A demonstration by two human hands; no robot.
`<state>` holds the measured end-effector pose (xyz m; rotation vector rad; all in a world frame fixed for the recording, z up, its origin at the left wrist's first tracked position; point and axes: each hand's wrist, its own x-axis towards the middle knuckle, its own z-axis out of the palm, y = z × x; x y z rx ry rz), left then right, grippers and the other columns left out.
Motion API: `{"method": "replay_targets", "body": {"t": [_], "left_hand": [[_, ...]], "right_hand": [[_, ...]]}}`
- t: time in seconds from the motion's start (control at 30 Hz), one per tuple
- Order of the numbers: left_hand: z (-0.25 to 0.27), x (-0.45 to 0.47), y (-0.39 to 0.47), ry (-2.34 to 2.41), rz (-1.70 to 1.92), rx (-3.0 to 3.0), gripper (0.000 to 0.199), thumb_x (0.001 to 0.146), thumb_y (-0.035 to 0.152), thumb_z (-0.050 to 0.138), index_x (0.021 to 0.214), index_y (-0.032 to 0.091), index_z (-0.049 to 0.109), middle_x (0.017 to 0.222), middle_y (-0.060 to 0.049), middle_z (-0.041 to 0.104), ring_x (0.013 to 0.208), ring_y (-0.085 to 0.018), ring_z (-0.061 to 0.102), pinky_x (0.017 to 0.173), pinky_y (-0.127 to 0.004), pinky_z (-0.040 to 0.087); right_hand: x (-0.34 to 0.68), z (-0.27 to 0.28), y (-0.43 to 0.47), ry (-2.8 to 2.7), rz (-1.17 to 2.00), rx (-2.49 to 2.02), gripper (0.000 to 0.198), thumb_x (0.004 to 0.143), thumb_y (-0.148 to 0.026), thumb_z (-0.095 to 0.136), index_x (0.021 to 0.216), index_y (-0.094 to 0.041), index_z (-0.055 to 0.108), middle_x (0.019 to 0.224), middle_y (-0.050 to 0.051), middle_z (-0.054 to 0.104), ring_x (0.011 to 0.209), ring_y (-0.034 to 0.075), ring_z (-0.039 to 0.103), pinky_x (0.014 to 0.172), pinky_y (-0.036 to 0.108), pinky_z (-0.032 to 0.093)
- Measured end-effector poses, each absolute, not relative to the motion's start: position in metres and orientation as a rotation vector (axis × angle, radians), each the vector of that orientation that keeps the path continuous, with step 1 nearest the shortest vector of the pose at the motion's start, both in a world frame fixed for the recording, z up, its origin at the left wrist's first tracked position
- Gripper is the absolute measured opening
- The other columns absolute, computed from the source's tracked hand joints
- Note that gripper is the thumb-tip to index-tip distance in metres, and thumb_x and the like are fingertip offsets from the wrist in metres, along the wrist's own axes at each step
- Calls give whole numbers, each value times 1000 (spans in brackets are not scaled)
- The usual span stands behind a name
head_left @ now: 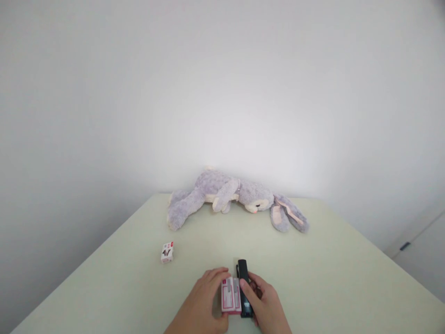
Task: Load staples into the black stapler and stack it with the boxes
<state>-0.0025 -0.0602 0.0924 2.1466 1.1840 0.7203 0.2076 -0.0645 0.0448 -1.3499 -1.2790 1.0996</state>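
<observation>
At the near middle of the table, my left hand [205, 304] curls around the left side of two white-and-pink boxes [228, 297] standing side by side. Its fingers are at the far end and its thumb at the near end. My right hand [266, 301] grips a black stapler [243, 273] from the right, thumb across its top. The stapler stands lengthwise right beside the boxes. Parts of the right fingers are hidden behind it. Farther left lies a small white box [167, 253] with a dark picture and red marks, apart from both hands.
A lilac plush rabbit [219, 185] lies on its side along the table's far edge, ears to the right. The pale green table [114, 283] meets a white wall [222, 93] behind it. At the far right is a white panel with a dark handle [405, 246].
</observation>
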Motion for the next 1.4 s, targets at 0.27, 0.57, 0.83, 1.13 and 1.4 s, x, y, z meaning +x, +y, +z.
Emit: {"method": "replay_targets", "body": {"t": [0.27, 0.57, 0.83, 1.13, 1.4], "left_hand": [[88, 14, -54, 1058, 708, 2055, 80, 67, 19, 74, 144, 27, 52, 144, -8, 58, 132, -28, 53, 116, -40, 40], [82, -118, 1, 2117, 1162, 1437, 59, 90, 70, 43, 110, 21, 68, 97, -7, 74, 83, -27, 66, 78, -40, 49], [67, -84, 23, 1900, 1037, 1531, 56, 78, 66, 61, 105, 20, 76, 87, -7, 79, 81, -28, 72, 76, -37, 52], [64, 20, -9, 1536, 925, 1662, 42, 88, 53, 56, 92, 21, 82, 89, -7, 81, 80, -25, 73, 75, -32, 53], [64, 28, -30, 1498, 930, 1672, 39, 93, 41, 48, 104, 20, 79, 101, -10, 79, 92, -24, 72, 86, -34, 52]], "right_hand": [[210, 41, -68, -1337, 998, -1304, 61, 93, -67, 54, 121, -16, 71, 97, 10, 74, 89, 25, 67, 83, 33, 54], [210, -7, -92, -1495, 577, -1404, 87, 79, -46, 73, 155, -18, 40, 147, 16, 56, 137, 34, 51, 116, 44, 41], [205, -10, -88, -1642, 558, -1535, 88, 72, -28, 75, 154, -21, 44, 152, 11, 53, 142, 35, 47, 117, 47, 42], [209, -27, -84, -1692, 475, -1483, 82, 78, -34, 72, 154, -20, 45, 153, 11, 52, 142, 35, 46, 117, 45, 43], [207, -30, -85, -1714, 485, -1506, 89, 71, -28, 76, 154, -21, 45, 153, 10, 51, 142, 36, 46, 118, 46, 41]]}}
